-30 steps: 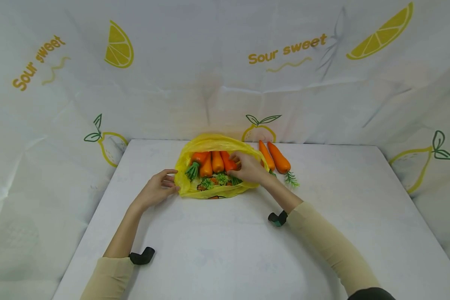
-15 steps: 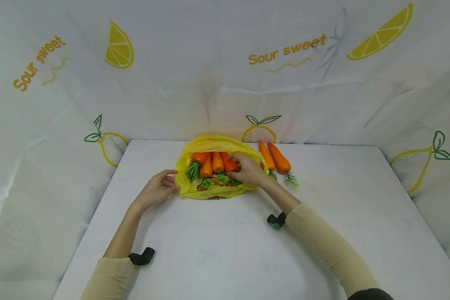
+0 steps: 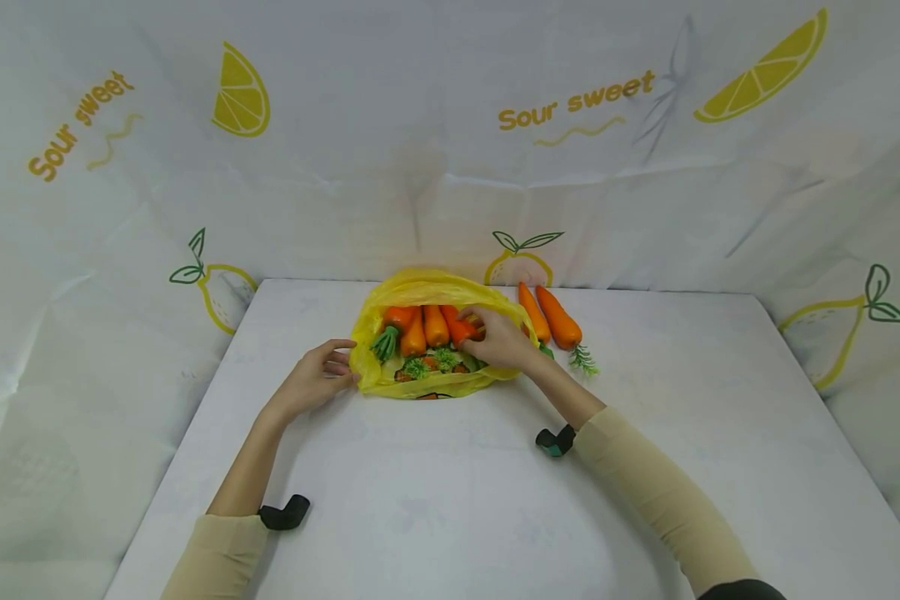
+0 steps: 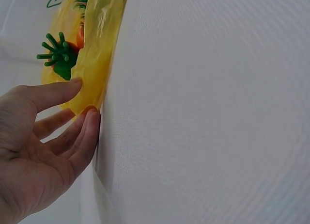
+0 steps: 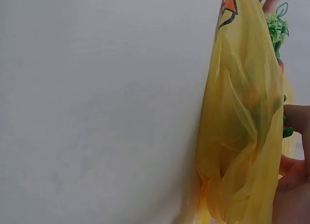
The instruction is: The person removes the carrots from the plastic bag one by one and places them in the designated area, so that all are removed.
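Observation:
A yellow plastic bag (image 3: 420,287) lies on the table with its mouth toward me, and several orange carrots (image 3: 436,325) with green tops show inside. My left hand (image 3: 317,379) holds the bag's left edge, thumb on top and fingers below, as the left wrist view shows. My right hand (image 3: 498,337) reaches into the mouth at the right and grips a red-orange carrot (image 3: 460,327) between thumb and fingers. In the right wrist view the bag's side (image 5: 237,136) covers most of the contents, with green stems (image 5: 287,132) beside the fingers.
Two more carrots (image 3: 558,318) lie on the white table (image 3: 420,500) just right of the bag, leafy ends toward me. A white cloth (image 3: 345,167) printed with lemons rises behind the table and along both sides.
My right hand has shifted slightly within the bag's mouth, and the red-orange carrot at its fingers has moved a little. The left hand and bag stay in place.

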Motion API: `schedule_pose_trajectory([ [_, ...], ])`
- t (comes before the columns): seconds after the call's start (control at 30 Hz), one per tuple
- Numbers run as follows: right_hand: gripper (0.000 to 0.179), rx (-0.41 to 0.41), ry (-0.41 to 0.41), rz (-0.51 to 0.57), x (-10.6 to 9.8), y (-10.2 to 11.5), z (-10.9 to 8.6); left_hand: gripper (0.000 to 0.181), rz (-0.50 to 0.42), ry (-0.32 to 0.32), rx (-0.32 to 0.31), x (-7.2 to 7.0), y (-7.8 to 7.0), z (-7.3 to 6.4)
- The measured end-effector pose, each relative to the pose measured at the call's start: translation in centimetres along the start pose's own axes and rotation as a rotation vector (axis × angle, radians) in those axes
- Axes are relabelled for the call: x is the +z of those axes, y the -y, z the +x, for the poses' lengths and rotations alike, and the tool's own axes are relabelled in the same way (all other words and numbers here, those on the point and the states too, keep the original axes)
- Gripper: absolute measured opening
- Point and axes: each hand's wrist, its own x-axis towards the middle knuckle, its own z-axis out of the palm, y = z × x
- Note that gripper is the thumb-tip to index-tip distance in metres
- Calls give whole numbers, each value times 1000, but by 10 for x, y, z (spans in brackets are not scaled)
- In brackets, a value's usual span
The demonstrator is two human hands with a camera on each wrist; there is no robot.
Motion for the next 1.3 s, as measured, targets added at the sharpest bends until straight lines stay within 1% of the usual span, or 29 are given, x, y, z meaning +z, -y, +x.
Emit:
schedule_pose_trajectory([
  [0.2,45,12,8,40,-4,-1,1,63,3,3,-4,0,0,0],
  [0.33,45,14,-13,61,-7,-1,2,63,4,5,-5,0,-1,0],
  [0.5,45,43,-39,77,-11,3,0,63,3,5,-5,0,-2,0],
  [0.7,45,71,-35,104,-16,9,-4,62,5,4,-4,0,-1,0],
  [1.1,44,60,-16,163,-22,19,-13,63,1,5,2,0,-1,0],
  [1.3,44,25,-4,159,-25,22,-19,63,9,0,2,0,0,1],
])
